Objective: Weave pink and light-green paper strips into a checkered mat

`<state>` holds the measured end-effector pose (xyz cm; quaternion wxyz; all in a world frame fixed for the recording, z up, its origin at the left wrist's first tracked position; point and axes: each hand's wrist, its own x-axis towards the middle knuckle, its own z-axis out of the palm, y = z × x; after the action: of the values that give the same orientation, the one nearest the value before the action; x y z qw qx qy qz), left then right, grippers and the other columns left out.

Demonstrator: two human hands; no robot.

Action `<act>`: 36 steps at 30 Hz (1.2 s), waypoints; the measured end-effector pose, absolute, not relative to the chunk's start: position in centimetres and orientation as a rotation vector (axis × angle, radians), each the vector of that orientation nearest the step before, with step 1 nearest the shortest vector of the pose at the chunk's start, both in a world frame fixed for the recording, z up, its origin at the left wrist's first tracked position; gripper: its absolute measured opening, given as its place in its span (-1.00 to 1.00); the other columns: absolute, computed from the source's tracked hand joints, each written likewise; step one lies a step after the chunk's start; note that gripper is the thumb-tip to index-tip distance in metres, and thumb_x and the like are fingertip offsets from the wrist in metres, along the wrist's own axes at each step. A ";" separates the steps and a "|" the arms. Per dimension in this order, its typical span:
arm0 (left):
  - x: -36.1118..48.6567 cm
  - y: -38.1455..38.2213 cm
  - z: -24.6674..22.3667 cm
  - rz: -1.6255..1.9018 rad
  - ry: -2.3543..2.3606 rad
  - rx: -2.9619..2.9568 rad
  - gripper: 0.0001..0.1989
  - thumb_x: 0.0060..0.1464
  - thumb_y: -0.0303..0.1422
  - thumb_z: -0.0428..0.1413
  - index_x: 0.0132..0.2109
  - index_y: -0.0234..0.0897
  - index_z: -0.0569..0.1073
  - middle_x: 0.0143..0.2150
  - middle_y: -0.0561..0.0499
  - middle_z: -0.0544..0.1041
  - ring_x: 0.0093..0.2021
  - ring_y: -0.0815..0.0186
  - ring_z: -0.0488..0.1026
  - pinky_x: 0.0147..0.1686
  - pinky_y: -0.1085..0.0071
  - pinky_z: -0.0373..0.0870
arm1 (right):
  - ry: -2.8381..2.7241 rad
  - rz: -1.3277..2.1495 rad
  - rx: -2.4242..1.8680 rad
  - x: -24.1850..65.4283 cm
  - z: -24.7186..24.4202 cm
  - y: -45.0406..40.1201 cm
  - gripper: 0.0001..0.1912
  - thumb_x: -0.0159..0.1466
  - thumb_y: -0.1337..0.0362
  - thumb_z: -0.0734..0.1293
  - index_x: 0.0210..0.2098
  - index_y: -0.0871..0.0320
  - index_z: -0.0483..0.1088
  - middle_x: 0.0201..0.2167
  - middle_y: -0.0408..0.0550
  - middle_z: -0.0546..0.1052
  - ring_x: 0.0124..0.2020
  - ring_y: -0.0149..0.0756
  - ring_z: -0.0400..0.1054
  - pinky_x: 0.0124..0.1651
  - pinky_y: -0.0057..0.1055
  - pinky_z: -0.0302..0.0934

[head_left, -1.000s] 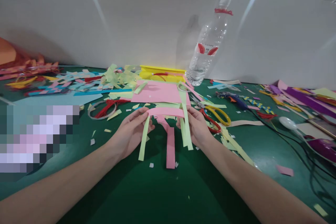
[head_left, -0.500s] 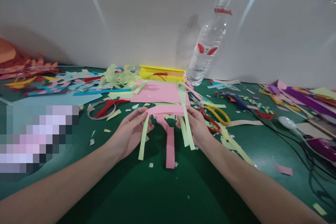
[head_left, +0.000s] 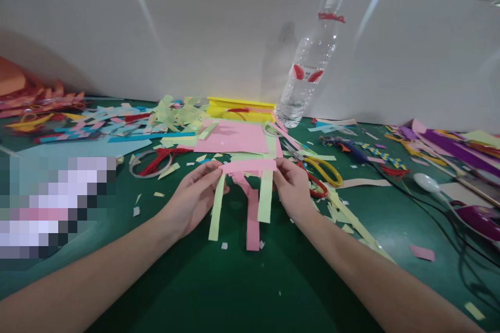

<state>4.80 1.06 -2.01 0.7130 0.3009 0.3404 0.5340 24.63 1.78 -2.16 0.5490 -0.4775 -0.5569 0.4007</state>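
A pink paper strip [head_left: 249, 166] is stretched level between my hands, above the green table. My left hand [head_left: 201, 187] pinches its left end, where a narrow light green paper strip [head_left: 217, 213] hangs down. At the other end my right hand [head_left: 292, 184] is closed on the pink strip, thumb and fingers together. Near those fingers a wider light green strip [head_left: 266, 200] droops over the pink one. Below the middle lies a folded darker pink strip [head_left: 253, 223]. Behind my hands rests a sheet of pink paper [head_left: 234, 137].
Scissors with red and yellow handles [head_left: 322, 169] lie right of my right hand. A plastic bottle [head_left: 307, 73] leans against the grey wall. Roll of clear tape with red cord [head_left: 152, 163] sits left. A purple-handled tool with a cable [head_left: 478, 218] lies right, among paper scraps.
The light green strips at the right end have come together and now hang as one wider strip, left of my right fingers. The pink strip has shifted slightly right.
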 end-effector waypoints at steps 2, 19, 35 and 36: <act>4.8 1.1 -2.1 1.174 0.751 0.687 -0.90 -0.03 -0.47 0.26 -0.34 -0.26 0.47 -0.47 0.08 0.43 -0.45 0.42 0.41 -0.35 0.49 0.48 | -1.361 0.879 -1.124 24.6 -2.0 1.5 -0.78 0.16 0.14 0.32 -0.50 0.15 0.34 -0.67 -0.24 0.26 -0.63 -0.46 0.11 -0.60 -0.53 0.01; 5.2 0.6 -1.3 1.114 0.856 0.799 -0.86 0.01 -0.42 0.23 -0.35 -0.27 0.39 -0.49 0.14 0.35 -0.49 0.48 0.36 -0.47 0.61 0.34 | -1.175 1.052 -1.030 24.6 -2.5 1.9 -0.79 0.12 0.15 0.35 -0.52 0.14 0.36 -0.66 -0.24 0.30 -0.66 -0.47 0.15 -0.61 -0.52 0.08; 5.1 0.6 -1.8 0.973 0.813 1.044 -0.83 0.02 -0.30 0.24 -0.30 -0.23 0.40 -0.50 0.15 0.37 -0.49 0.48 0.34 -0.49 0.62 0.27 | -1.500 1.002 -1.014 23.9 -1.5 0.9 -0.82 -0.01 0.19 0.45 -0.57 0.16 0.44 -0.61 -0.15 0.44 -0.55 -0.35 0.29 -0.50 -0.44 0.21; 5.1 0.6 -1.9 0.981 0.798 1.078 -0.85 0.04 -0.31 0.22 -0.31 -0.23 0.40 -0.50 0.15 0.37 -0.49 0.48 0.35 -0.48 0.61 0.27 | -1.487 0.989 -1.022 23.9 -1.6 0.9 -0.82 -0.01 0.19 0.44 -0.57 0.16 0.43 -0.62 -0.15 0.43 -0.56 -0.35 0.29 -0.51 -0.45 0.20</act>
<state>5.12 0.56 -1.88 0.6742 0.4791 0.3545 0.4362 23.93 0.90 -1.58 0.5157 -0.4256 -0.6191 0.4118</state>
